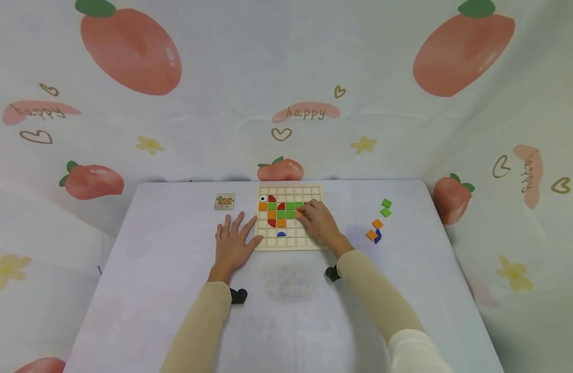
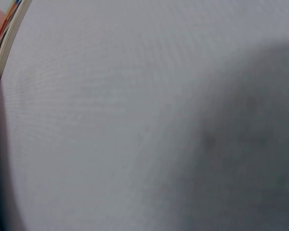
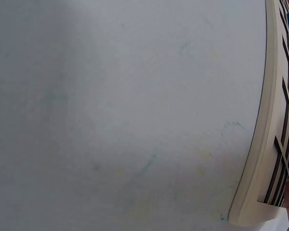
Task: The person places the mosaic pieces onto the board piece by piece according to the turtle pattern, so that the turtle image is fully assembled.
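The right hand (image 1: 321, 223) is pinching an orange piece (image 1: 298, 214) at the grid board (image 1: 291, 242).
The orange piece is sitting near the board's middle, and the right hand's fingers are bending almost together, seemingly on it. The left hand (image 1: 232, 246) is lying at the board's left edge, its fingers spreading apart and holding nothing, probably keeping the board steady. To be doing this step well, one should be matching the piece's edges to the cell and pressing gently, without disturbing neighbours. To the board's right, two green squares (image 1: 385, 212), two orange squares (image 1: 377, 224) and two blue pieces (image 1: 378, 233) are lying; to its left, one picture card (image 1: 224, 201) is lying. Pieces under the right hand are hiding, so I cannot count them.
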The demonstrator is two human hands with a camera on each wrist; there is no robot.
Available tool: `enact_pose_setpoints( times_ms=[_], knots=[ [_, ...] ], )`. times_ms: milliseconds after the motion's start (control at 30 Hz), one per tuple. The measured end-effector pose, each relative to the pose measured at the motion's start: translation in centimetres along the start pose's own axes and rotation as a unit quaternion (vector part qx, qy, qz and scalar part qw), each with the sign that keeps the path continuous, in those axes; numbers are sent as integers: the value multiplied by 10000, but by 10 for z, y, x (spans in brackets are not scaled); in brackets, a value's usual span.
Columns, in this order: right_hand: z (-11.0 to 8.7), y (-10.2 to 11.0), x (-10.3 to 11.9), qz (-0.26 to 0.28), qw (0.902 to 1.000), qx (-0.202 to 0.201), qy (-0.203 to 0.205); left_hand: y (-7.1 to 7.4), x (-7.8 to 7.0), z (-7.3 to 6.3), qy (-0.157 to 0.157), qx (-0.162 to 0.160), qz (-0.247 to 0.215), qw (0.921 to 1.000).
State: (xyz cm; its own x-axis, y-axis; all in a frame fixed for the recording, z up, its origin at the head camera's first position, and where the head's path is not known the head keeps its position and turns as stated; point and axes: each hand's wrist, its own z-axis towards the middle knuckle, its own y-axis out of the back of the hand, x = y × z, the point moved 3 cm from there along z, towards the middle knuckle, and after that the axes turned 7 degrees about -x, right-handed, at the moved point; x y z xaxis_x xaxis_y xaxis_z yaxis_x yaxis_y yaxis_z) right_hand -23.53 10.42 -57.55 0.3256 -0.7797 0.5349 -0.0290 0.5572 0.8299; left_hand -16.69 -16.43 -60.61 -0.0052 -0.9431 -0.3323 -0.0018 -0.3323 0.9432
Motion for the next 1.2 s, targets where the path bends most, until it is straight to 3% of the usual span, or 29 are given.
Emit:
enact_pose_setpoints(
  times_ms=[400,733,933,1067,1200],
  knots=[
    [0,2,5,70,9997,-156,150,4,-2,-1,9,-2,-61,10000],
    [-1,4,3,-199,9993,-108,303,3,-2,-1,26,37,-94,9999],
    [-6,14,6,-1057,9912,-371,708,4,-2,-2,32,76,-123,9999],
    [-10,20,4,-1721,9833,-197,551,5,-3,-3,57,123,-106,9999],
    [-17,24,-1,-1938,9804,135,320,5,-2,-2,63,120,-93,9999]
  ],
)
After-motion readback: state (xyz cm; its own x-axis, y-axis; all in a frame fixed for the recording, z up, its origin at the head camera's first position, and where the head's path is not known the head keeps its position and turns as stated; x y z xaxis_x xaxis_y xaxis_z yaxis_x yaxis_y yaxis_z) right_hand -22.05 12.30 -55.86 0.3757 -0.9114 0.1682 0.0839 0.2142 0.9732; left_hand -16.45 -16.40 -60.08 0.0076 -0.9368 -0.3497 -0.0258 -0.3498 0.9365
